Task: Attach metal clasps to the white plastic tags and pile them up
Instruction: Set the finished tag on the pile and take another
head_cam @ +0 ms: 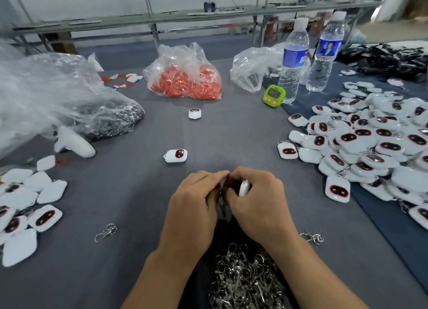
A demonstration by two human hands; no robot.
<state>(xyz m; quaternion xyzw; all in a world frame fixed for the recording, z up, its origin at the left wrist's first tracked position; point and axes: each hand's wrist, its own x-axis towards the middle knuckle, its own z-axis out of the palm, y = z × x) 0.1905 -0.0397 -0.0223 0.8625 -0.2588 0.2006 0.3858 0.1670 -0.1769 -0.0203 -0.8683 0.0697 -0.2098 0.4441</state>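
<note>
both hands together at table centre, right pinching white tag; clasp possibly between fingertips.

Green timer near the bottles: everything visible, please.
The green timer is a small rounded-square, plastic-looking unit with a dark display, digits too blurred to read, and pinkish buttons below. It stands propped, face tilted up, on the grey table, just left of the base of the nearer water bottle; whether they touch is unclear. Nothing rests on it.
</note>
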